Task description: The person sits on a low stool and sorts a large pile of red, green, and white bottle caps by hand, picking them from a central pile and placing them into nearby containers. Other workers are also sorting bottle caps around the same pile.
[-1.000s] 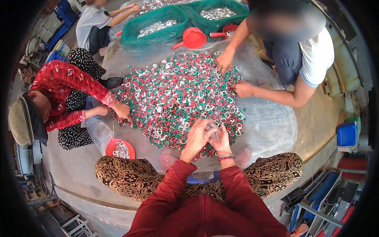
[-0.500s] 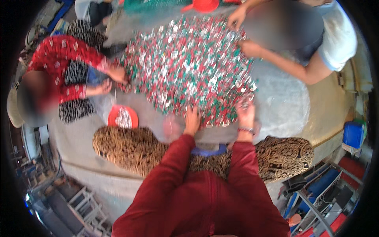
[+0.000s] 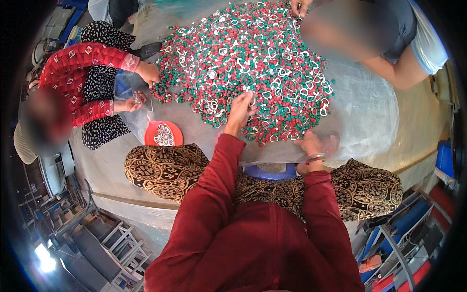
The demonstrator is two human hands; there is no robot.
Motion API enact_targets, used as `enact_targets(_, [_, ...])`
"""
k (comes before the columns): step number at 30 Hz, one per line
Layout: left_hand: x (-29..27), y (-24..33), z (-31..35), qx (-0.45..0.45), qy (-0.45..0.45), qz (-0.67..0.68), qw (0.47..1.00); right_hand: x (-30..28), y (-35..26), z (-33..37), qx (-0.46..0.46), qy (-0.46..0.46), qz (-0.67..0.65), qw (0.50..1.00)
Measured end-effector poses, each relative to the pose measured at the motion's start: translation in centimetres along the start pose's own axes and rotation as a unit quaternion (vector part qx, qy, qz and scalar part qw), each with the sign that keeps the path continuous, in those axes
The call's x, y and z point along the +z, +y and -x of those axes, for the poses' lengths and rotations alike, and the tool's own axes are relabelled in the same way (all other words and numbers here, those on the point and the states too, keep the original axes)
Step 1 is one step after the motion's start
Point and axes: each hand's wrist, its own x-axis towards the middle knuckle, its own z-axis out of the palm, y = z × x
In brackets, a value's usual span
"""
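A broad heap of small red and green pieces (image 3: 228,58) lies before me, mixed with white D-shaped rings (image 3: 279,83). My left hand (image 3: 241,111) is above the heap's near side, its fingers drawn together in a pinch at a pale bit too small to make out. Lower and to the right, my right hand (image 3: 310,144) is at the heap's near edge. Its fingers are slightly apart and point toward the pieces, with nothing visible in them. Bracelets circle that wrist.
An orange-red scoop (image 3: 163,134) holding white rings lies left of my patterned trouser leg. A person in red sleeves (image 3: 82,61) works at the left edge, another person's hand (image 3: 300,7) at the far right. Clear plastic sheeting (image 3: 365,112) spreads underneath. A blue plastic object (image 3: 270,171) sits between my legs.
My left hand has risen and moved farther over the heap. The right hand has turned over and come down to the near edge; a ring seen in it earlier no longer shows.
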Motion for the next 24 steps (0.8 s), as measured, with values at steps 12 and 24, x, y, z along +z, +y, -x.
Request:
enact_targets(12, [-0.2, -6.7, 1.4, 0.238, -0.066, -0.762, 0.598, 3.1, -0.7, -0.2, 0.092, 0.075, -0.149, 0.982])
enact_targets(24, [-0.1, -2.8, -0.7, 0.012, -0.098, -0.458, 0.883, 5.6, -1.4, -0.7, -0.025, 0.088, -0.131, 0.987])
